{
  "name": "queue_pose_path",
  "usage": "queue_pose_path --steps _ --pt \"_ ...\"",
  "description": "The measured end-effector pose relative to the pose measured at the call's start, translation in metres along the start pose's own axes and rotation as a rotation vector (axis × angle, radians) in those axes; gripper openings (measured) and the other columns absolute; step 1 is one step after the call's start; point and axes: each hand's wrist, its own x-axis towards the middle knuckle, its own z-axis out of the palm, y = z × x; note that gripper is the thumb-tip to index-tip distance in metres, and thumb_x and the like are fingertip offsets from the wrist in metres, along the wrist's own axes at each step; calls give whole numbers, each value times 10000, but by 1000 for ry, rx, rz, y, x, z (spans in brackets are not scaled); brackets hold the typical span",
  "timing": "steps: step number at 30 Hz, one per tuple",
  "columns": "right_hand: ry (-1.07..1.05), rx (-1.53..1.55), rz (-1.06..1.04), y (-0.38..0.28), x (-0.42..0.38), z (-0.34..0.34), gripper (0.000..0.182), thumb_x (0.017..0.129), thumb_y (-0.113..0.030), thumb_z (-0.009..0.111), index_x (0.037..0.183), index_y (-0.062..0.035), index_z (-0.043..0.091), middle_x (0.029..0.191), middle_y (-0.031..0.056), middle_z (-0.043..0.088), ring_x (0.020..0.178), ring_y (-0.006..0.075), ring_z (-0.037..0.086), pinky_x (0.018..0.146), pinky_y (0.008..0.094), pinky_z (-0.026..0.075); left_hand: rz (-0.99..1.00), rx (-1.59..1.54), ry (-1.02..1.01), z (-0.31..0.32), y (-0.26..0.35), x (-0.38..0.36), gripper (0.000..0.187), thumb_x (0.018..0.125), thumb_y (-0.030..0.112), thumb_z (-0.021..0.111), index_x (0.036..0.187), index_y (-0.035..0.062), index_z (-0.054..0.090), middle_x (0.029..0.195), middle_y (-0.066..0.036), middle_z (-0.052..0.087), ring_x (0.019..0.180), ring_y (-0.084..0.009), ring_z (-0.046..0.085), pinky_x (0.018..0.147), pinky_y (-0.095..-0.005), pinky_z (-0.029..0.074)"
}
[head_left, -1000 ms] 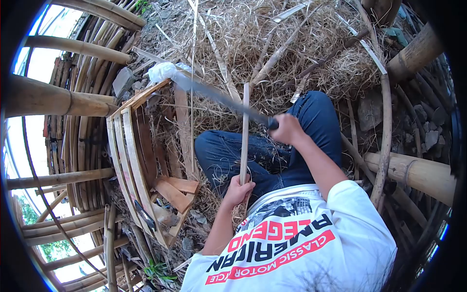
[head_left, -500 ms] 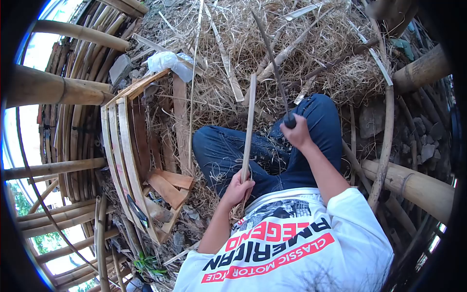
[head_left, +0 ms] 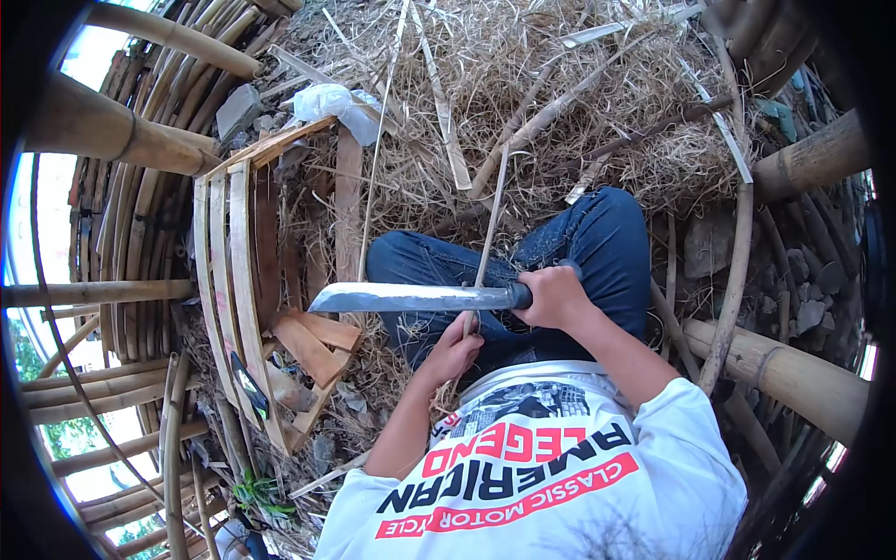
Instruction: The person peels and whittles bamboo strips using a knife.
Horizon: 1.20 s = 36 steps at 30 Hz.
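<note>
My right hand (head_left: 553,297) is closed round the dark handle of a machete (head_left: 401,297). Its broad blade points left and lies across a thin bamboo strip (head_left: 495,210), just above my left hand. Whether the edge touches the strip I cannot make out. My left hand (head_left: 453,347) grips the lower part of that strip, which slants up and away over my lap. Both hands are above my crossed legs in blue jeans (head_left: 607,243), where some pale shavings lie.
A wooden crate (head_left: 245,280) with loose wood pieces stands at my left. Ahead, the ground is covered with curly bamboo shavings (head_left: 653,177) and scattered strips. A white plastic bag (head_left: 336,110) lies by the crate. Thick bamboo poles (head_left: 784,373) flank me on both sides.
The machete has swung from pointing up and away to lying crosswise, its blade now over the strip near my left hand. The strip has turned, showing its narrower side.
</note>
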Motion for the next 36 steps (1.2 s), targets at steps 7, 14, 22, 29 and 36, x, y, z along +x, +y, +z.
queue_pose_path --steps 7,14,22,29,36 --pt "-124 -147 50 4 11 5 234 609 -276 702 747 -89 672 727 141 679 731 318 683 693 431 543 0 57 37 -9 -6 7 308 775 16 477 1051 144 428 683 23 370 482 -67 340 396 -236 237" --pt "-130 -230 88 12 30 7 258 612 -300 707 765 -94 676 751 144 684 744 315 683 707 424 543 44 76 54 -11 -8 7 316 780 52 491 1085 111 427 695 18 392 497 -62 355 409 -225 268" --pt "-81 -237 159 25 42 0 252 596 -271 721 771 -95 677 756 143 687 749 311 685 702 413 545 61 110 58 -11 -10 6 241 794 56 475 1017 120 412 683 24 398 494 -54 351 399 -220 247" --pt "-29 -273 175 34 61 -9 235 607 -264 710 767 -94 692 750 150 687 749 323 686 701 418 547 83 70 67 -10 -9 5 226 788 50 484 992 114 410 687 18 409 496 -54 356 399 -223 246" --pt "108 -182 427 62 105 -29 241 654 -257 683 796 -64 708 804 189 695 801 360 689 791 446 545 139 226 101 -12 -17 -1 172 812 48 515 973 62 455 690 6 430 544 -72 429 455 -250 353"
